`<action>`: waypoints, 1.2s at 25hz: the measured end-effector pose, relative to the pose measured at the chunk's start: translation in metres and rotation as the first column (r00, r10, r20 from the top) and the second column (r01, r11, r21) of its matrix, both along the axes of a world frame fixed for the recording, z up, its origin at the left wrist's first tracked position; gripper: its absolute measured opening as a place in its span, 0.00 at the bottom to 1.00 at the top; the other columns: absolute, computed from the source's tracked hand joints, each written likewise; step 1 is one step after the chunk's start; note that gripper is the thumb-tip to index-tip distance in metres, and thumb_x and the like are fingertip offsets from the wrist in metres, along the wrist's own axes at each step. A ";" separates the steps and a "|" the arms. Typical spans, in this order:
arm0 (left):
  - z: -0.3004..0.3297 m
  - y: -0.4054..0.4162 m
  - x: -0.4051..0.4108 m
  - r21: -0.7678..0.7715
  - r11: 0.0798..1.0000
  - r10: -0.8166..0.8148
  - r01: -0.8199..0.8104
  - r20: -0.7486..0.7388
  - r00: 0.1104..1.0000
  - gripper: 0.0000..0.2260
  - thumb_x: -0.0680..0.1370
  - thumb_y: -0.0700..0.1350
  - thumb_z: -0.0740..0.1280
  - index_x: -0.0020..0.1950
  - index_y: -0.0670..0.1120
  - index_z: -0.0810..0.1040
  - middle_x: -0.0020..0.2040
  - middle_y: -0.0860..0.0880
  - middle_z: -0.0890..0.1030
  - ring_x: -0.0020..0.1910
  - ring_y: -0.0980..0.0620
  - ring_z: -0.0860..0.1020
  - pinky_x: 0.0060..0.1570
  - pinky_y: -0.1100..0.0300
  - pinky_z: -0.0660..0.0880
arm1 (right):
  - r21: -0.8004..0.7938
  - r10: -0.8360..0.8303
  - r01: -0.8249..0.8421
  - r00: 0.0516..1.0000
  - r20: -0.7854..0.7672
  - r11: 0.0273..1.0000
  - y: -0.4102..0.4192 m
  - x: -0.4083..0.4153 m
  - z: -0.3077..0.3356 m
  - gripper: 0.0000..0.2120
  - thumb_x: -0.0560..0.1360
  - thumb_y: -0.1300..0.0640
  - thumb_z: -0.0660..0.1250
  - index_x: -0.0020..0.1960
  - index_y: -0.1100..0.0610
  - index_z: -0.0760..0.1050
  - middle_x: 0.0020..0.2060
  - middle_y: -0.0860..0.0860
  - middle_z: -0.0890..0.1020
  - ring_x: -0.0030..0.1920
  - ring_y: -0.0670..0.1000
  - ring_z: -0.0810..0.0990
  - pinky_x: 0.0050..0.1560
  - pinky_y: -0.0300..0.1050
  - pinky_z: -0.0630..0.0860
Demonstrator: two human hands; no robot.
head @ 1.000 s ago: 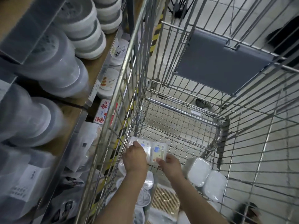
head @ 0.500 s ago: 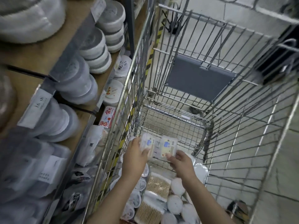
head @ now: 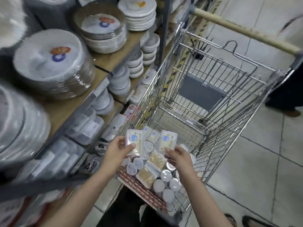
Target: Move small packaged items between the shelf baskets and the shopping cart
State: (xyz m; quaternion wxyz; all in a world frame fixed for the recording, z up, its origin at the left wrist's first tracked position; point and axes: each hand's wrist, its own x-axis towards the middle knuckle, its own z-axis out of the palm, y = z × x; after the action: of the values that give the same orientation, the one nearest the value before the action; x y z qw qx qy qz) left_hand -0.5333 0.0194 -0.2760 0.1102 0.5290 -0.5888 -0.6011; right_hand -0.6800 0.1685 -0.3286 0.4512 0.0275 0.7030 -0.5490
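My left hand (head: pixel 117 152) grips a clear flat packet with a blue label (head: pixel 134 142), held above the near end of the wire shopping cart (head: pixel 218 140). A second, matching packet (head: pixel 167 141) is pinched at its near edge by my right hand (head: pixel 179 157), a little to the right of the first. Two more such packets (head: pixel 151 134) lie just beyond, inside the cart. Below my hands the cart holds toothpick packs (head: pixel 151 167) and several small round white containers (head: pixel 165 176).
Shelves (head: pixel 98 89) on the left carry wrapped plate stacks (head: pixel 49 63), bowls (head: pixel 136 63) and boxed goods. The cart's grey seat flap (head: pixel 200 91) and handle (head: pixel 242 30) are at the far end. Another person's dark trousers and shoe (head: pixel 288 102) stand at right. Tiled floor lies to the right.
Both hands have lifted the two packets up out of the cart bottom and drawn them apart, one in each hand. The view has pulled back and up, showing more shelf.
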 end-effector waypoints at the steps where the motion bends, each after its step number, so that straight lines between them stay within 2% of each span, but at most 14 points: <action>1: 0.012 0.009 0.012 -0.012 0.999 0.035 -0.035 -0.020 0.999 0.10 0.74 0.37 0.70 0.54 0.42 0.75 0.46 0.51 0.79 0.43 0.55 0.78 0.34 0.70 0.74 | -0.017 0.019 -0.019 1.000 -0.001 1.000 0.007 0.009 0.011 0.09 0.75 0.60 0.69 0.55 0.59 0.76 0.47 0.56 0.84 0.45 0.54 0.83 0.43 0.44 0.77; 4: 0.041 0.038 0.046 -0.018 0.988 0.154 -0.156 -0.077 0.985 0.09 0.75 0.37 0.69 0.54 0.40 0.75 0.45 0.49 0.80 0.40 0.57 0.78 0.28 0.73 0.72 | -0.071 0.088 -0.088 0.996 -0.002 0.994 0.025 0.034 0.038 0.09 0.74 0.62 0.69 0.54 0.59 0.77 0.47 0.56 0.84 0.46 0.55 0.84 0.45 0.43 0.79; 9: 0.063 0.087 0.125 0.010 0.927 0.373 -0.376 -0.146 0.916 0.06 0.76 0.40 0.69 0.52 0.45 0.77 0.47 0.47 0.82 0.40 0.54 0.81 0.30 0.68 0.75 | -0.152 0.278 -0.279 0.960 -0.029 0.948 0.046 0.089 0.065 0.09 0.75 0.63 0.68 0.55 0.59 0.77 0.45 0.56 0.85 0.45 0.55 0.84 0.41 0.39 0.78; 11: 0.070 0.107 0.162 -0.026 0.891 0.446 -0.453 -0.132 0.885 0.08 0.76 0.44 0.69 0.54 0.46 0.78 0.47 0.50 0.83 0.41 0.55 0.81 0.31 0.68 0.75 | -0.177 0.327 -0.327 0.944 -0.031 0.928 0.049 0.116 0.074 0.08 0.75 0.63 0.68 0.54 0.59 0.77 0.44 0.55 0.85 0.44 0.56 0.84 0.41 0.40 0.77; 13: 0.076 0.126 0.198 -0.079 0.848 0.515 -0.525 -0.111 0.850 0.10 0.76 0.47 0.68 0.55 0.45 0.78 0.46 0.51 0.82 0.38 0.57 0.79 0.28 0.72 0.71 | -0.193 0.393 -0.391 0.919 -0.030 0.900 0.051 0.142 0.081 0.11 0.73 0.59 0.71 0.54 0.59 0.76 0.47 0.58 0.84 0.45 0.56 0.83 0.45 0.44 0.77; 15: 0.083 0.147 0.235 -0.094 0.778 0.610 -0.621 -0.126 0.782 0.10 0.77 0.46 0.68 0.55 0.43 0.78 0.46 0.48 0.82 0.38 0.58 0.78 0.27 0.74 0.69 | -0.219 0.500 -0.495 0.865 -0.034 0.841 0.050 0.169 0.088 0.14 0.73 0.58 0.71 0.57 0.61 0.77 0.49 0.59 0.84 0.45 0.55 0.84 0.46 0.45 0.77; 18: 0.094 0.172 0.284 -0.109 0.679 0.712 -0.726 -0.141 0.688 0.10 0.77 0.47 0.68 0.55 0.45 0.78 0.48 0.47 0.82 0.39 0.57 0.78 0.31 0.69 0.71 | -0.263 0.627 -0.618 0.777 -0.057 0.741 0.045 0.208 0.106 0.09 0.75 0.60 0.68 0.55 0.60 0.78 0.44 0.55 0.86 0.42 0.53 0.84 0.42 0.42 0.76; 21: 0.106 0.192 0.322 -0.087 0.571 0.793 -0.817 -0.198 0.575 0.01 0.77 0.45 0.67 0.47 0.48 0.77 0.44 0.52 0.80 0.41 0.58 0.77 0.29 0.70 0.71 | -0.300 0.717 -0.701 0.693 -0.073 0.647 0.039 0.248 0.128 0.08 0.76 0.60 0.67 0.54 0.59 0.78 0.43 0.54 0.86 0.43 0.53 0.84 0.43 0.42 0.76; 23: 0.118 0.202 0.346 -0.063 0.520 0.824 -0.852 -0.228 0.520 0.02 0.77 0.45 0.67 0.45 0.49 0.77 0.42 0.52 0.81 0.38 0.56 0.78 0.29 0.68 0.73 | -0.308 0.754 -0.738 0.651 -0.086 0.601 0.033 0.278 0.139 0.08 0.76 0.59 0.67 0.54 0.58 0.78 0.44 0.54 0.86 0.43 0.53 0.83 0.45 0.43 0.77; 26: 0.131 0.213 0.397 -0.019 0.433 0.871 -0.901 -0.249 0.424 0.04 0.77 0.45 0.67 0.49 0.46 0.79 0.44 0.48 0.84 0.37 0.52 0.81 0.37 0.57 0.77 | -0.325 0.802 -0.781 0.589 -0.100 0.533 0.024 0.339 0.152 0.09 0.75 0.59 0.67 0.55 0.58 0.78 0.45 0.55 0.86 0.43 0.54 0.83 0.45 0.44 0.76; 30: 0.154 0.228 0.489 -0.046 0.322 0.902 -0.946 -0.290 0.321 0.06 0.76 0.45 0.68 0.52 0.45 0.79 0.44 0.48 0.84 0.38 0.50 0.79 0.35 0.58 0.73 | -0.349 0.876 -0.843 0.470 -0.108 0.409 0.019 0.439 0.176 0.10 0.75 0.59 0.67 0.56 0.58 0.78 0.46 0.54 0.86 0.46 0.54 0.84 0.50 0.47 0.76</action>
State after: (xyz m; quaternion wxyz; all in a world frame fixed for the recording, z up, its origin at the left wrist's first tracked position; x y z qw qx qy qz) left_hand -0.0444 0.2472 -0.1224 0.5505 0.6887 -0.2220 -0.4163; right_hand -0.2412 0.1873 -0.1529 0.6967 -0.3937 0.4840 -0.3541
